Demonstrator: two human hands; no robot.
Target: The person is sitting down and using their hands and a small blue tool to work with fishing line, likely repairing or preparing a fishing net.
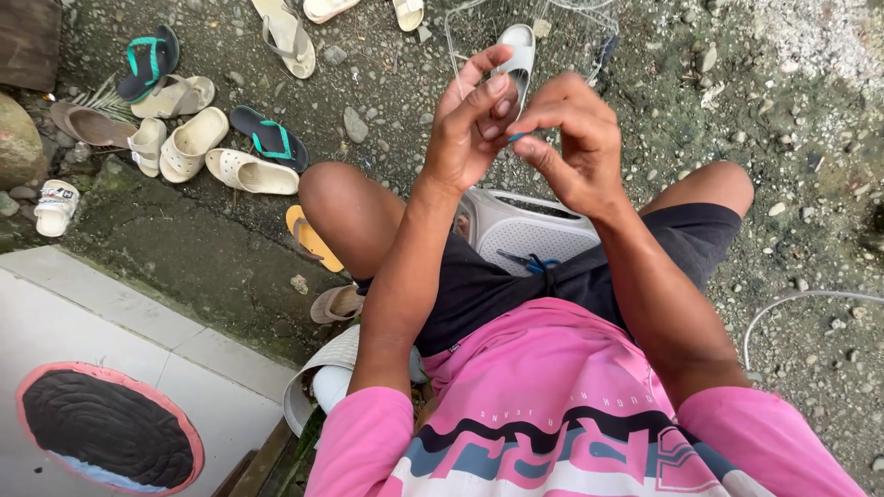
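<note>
While both hands meet at twelve o'clock above the knees, the right hand [569, 138] pinches a small blue piece [517, 137] between thumb and forefinger. The piece is too small to tell its long axis or which way it points. The left hand [470, 129] touches it with curled fingers, its grip narrow. Below, between the thighs, lies a white plastic fan housing [516, 230] with blue-handled pliers [532, 263] resting on it. Sandals [249, 172] lie scattered at ten o'clock on gravel [792, 138].

Single head view, steeply downward, close over lap
</note>
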